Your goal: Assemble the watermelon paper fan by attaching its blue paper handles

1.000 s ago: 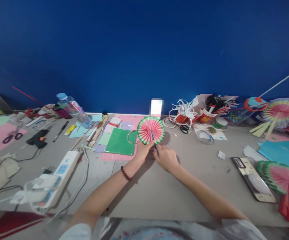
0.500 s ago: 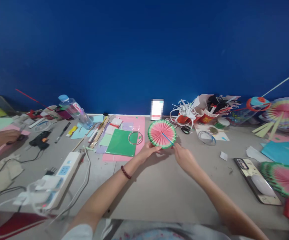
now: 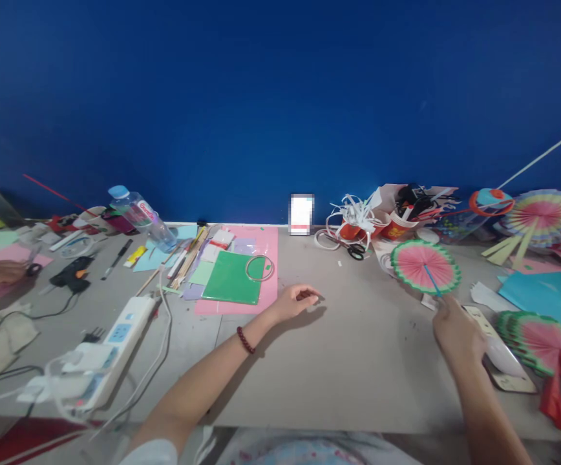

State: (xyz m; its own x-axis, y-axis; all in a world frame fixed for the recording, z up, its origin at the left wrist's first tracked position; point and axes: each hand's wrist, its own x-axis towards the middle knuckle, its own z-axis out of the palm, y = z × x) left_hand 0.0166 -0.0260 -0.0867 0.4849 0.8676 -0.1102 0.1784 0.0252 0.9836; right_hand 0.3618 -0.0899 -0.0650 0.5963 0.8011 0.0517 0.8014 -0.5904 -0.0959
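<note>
A round pleated paper fan [image 3: 424, 263], pink with a green edge and a blue strip running from its centre, is off to the right. My right hand [image 3: 457, 329] is closed on the fan's lower end and holds it raised over the table, near the phone. Loosely curled, with a gap between thumb and fingers, my left hand [image 3: 298, 302] holds nothing above the middle of the table. The green sheet pack [image 3: 232, 278] lies just left of it, with a silvery ring [image 3: 260, 268] partly on it.
On the right are a phone [image 3: 506, 368] with a mouse on it, stacked watermelon-coloured fans [image 3: 537, 342] and blue paper [image 3: 552, 297]. Scissors [image 3: 357, 252] lie at the back. A power strip [image 3: 120, 349], a glue gun [image 3: 73, 276] and another person's hand [image 3: 4, 274] are on the left.
My right hand has carried the fan from the middle to the right. My left hand has let go of it and stayed near the middle, slightly lower.
</note>
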